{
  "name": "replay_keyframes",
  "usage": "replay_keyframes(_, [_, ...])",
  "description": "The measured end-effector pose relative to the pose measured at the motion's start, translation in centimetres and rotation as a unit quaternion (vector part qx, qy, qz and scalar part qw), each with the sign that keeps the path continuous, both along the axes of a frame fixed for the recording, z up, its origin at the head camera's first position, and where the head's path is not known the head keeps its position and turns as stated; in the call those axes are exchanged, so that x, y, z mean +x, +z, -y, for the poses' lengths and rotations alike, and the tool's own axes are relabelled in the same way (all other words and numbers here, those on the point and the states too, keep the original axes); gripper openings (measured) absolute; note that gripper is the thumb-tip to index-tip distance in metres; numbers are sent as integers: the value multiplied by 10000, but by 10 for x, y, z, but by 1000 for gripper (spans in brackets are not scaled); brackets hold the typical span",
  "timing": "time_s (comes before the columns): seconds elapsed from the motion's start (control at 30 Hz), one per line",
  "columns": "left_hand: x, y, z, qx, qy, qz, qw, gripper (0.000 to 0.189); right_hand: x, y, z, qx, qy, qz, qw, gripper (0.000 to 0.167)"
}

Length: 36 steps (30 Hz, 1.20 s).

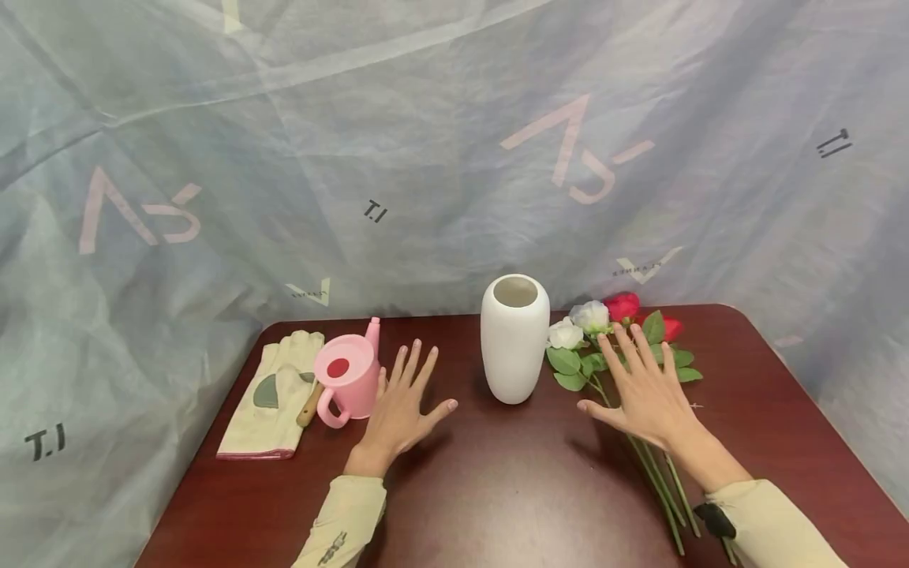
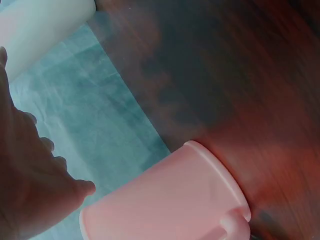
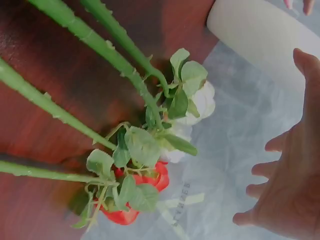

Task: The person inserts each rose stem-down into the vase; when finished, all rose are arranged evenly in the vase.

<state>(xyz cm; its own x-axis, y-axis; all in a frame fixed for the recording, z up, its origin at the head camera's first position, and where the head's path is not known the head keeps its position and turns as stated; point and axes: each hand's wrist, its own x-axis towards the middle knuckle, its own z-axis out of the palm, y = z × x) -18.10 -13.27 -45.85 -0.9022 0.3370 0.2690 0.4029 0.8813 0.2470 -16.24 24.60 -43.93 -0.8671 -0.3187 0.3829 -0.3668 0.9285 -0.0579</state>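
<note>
Upright vase (image 1: 514, 347), flowers (image 1: 564, 360) lying lengthwise

On the dark red table (image 1: 518, 489), the white vase stands with its long axis vertical, mouth (image 1: 514, 293) up. To its right lie the flowers, blooms (image 1: 591, 317) at the far edge, stems (image 3: 110, 57) running back toward the near right. The right hand (image 1: 649, 402) is above them, fingers spread and pointing away. The left hand (image 1: 399, 410) is likewise spread, beside a pink watering can (image 1: 355, 383); whether they touch, I cannot tell. The can is upright, spout (image 1: 372, 331) toward the far side, handle (image 1: 323, 406) toward the near side.
</note>
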Motion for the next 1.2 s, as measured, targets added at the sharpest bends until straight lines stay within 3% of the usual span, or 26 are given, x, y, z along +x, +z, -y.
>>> replay_keyframes(0.13, [-2, 4, -4, 372, 45, 355, 9987, 88, 3, 9, -14, -661, -52, 355, 9972, 96])
replay_keyframes(0.23, [-6, 14, -14, 1136, -71, 689, 9911, 91, 8, 14, -37, -1410, -314, 707, 9870, 85])
replay_keyframes(0.3, [-10, 22, -25, 1827, -208, 887, 9789, 93, 12, 14, -56, -1739, -612, 966, 9781, 73])
replay_keyframes(0.43, [-20, 34, -51, 3087, -338, 1189, 9431, 100, 22, 3, -92, -2012, -964, 1769, 9586, 49])
replay_keyframes(0.53, [-24, 36, -69, 3700, -229, 1277, 9199, 104, 27, -11, -105, -2232, -971, 2609, 9342, 42])
replay_keyframes(0.6, [-26, 35, -79, 4016, -138, 1253, 9071, 107, 27, -19, -107, -2466, -996, 3131, 9117, 42])
replay_keyframes(0.67, [-27, 34, -87, 4249, -108, 1151, 8978, 109, 26, -26, -106, -2635, -1174, 3557, 8890, 45])
replay_keyframes(0.8, [-29, 34, -100, 4531, -226, 785, 8877, 112, 23, -34, -100, -3030, -1417, 4144, 8464, 43])
replay_keyframes(0.87, [-30, 36, -106, 4562, -247, 606, 8875, 112, 23, -38, -98, -3189, -1347, 4159, 8410, 35])
replay_keyframes(1.0, [-29, 40, -117, 4584, -223, 314, 8879, 106, 26, -43, -101, -3353, -1068, 3923, 8499, 23])
replay_keyframes(1.2, [-27, 41, -130, 4655, 48, -74, 8850, 96, 41, -43, -109, -3618, -808, 3541, 8586, 24])
